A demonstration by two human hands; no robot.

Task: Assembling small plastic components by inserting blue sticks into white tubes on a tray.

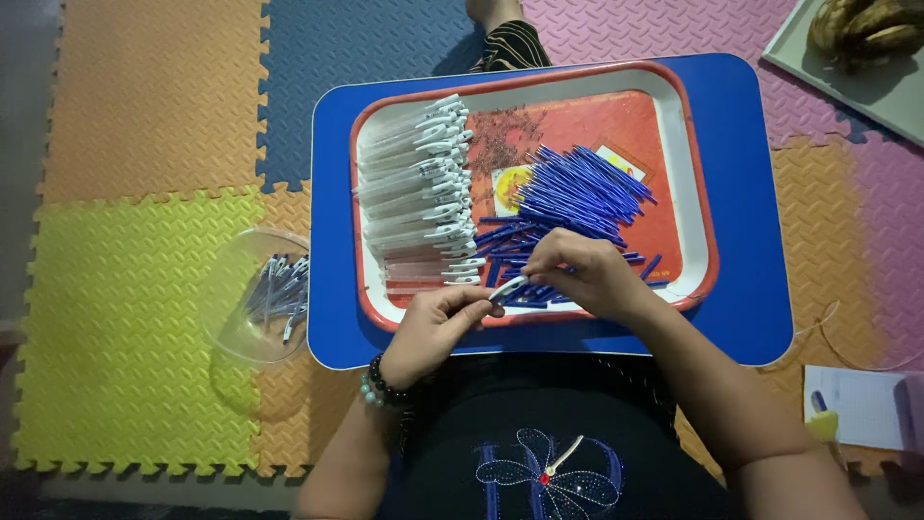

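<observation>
Two hands, left hand, right hand, pen angled up-right

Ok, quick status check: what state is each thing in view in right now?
left hand: pinching one end of the pen barrel
right hand: gripping the other end
pen barrel: held between both hands over the tray's edge
clear barrels: stacked in a row, left side of tray
blue refills: loose heap
tray: on blue board
clear bowl: holds some pens
</observation>
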